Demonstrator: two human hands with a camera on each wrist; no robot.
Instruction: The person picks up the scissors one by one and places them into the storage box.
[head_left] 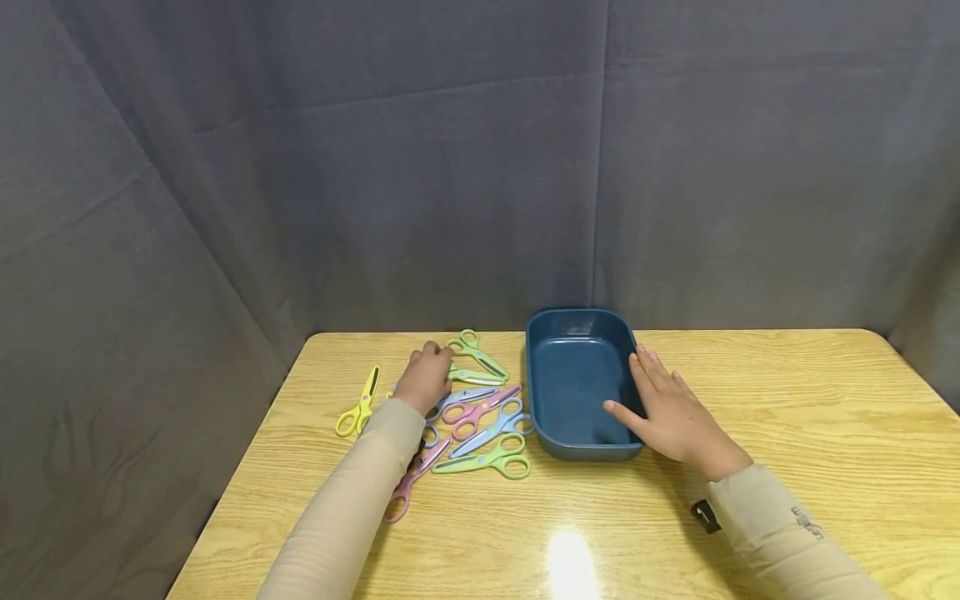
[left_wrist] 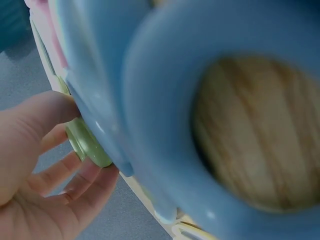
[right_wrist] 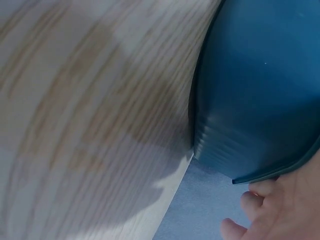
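My left hand [head_left: 425, 379] reaches into a group of scissors on the left half of the table. Its thumb and fingers pinch the handle of a pair of green scissors [left_wrist: 87, 142], whose blades [head_left: 480, 377] point right. Beside the hand, a blue scissors handle [left_wrist: 155, 125] looms large in the left wrist view. My right hand [head_left: 667, 408] rests against the right rim of a dark blue rectangular bin [head_left: 585, 452], fingers straight and thumb over its inside. No object shows inside the bin.
Around the left hand lie yellow scissors [head_left: 365, 404], pink scissors [head_left: 480, 410], blue scissors [head_left: 491, 429] and more green scissors [head_left: 487, 461]. Another green pair [head_left: 480, 354] lies near the back edge. A grey curtain [head_left: 450, 208] hangs behind the wooden table [head_left: 637, 525].
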